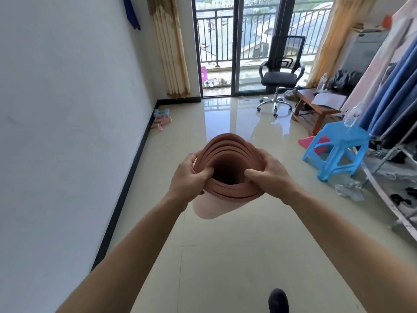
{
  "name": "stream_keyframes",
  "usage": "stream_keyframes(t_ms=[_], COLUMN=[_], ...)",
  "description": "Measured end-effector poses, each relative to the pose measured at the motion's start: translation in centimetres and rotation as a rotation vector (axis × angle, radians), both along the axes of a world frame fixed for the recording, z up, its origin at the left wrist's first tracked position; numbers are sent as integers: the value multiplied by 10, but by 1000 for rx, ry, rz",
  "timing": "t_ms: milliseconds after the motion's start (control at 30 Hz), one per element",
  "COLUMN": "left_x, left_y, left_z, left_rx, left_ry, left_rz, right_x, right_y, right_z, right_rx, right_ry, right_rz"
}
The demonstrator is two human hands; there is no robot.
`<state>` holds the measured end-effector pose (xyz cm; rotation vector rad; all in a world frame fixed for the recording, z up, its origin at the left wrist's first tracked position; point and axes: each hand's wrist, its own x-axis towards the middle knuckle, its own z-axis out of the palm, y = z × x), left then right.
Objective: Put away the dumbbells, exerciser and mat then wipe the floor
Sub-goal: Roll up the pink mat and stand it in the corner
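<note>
A pink mat (228,152), rolled into a loose tube, stands upright in front of me, and I look down into its open end. My left hand (187,177) grips the left rim with the thumb inside the roll. My right hand (269,171) grips the right rim the same way. Far off by the left wall, near the curtain, lie the blue dumbbells (161,113) and a pink exerciser (161,123) on the floor.
Glossy tiled floor (225,245) stretches ahead to a glass balcony door (234,46). A black office chair (278,75), a wooden bench (316,107), a blue plastic stool (338,147) and a clothes rack (388,105) crowd the right side. A white wall (67,109) runs along the left.
</note>
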<state>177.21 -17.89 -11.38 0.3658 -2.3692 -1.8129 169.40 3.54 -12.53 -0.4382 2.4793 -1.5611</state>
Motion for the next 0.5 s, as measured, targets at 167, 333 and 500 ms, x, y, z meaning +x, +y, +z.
stream_keyframes(t_ms=[167,333,500], left_x=[-121,-255,-369], left_y=[6,7,-22], left_z=[9,29,45], left_rx=[-4,18,58], left_ry=[43,41,61], left_rz=[38,92,98], right_x=[-121,-258,-385], right_y=[0,-5,-40], right_z=[2,21,48], right_rx=[-62,-59,-25], right_ry=[82,101,139], right_rz=[17,98,202])
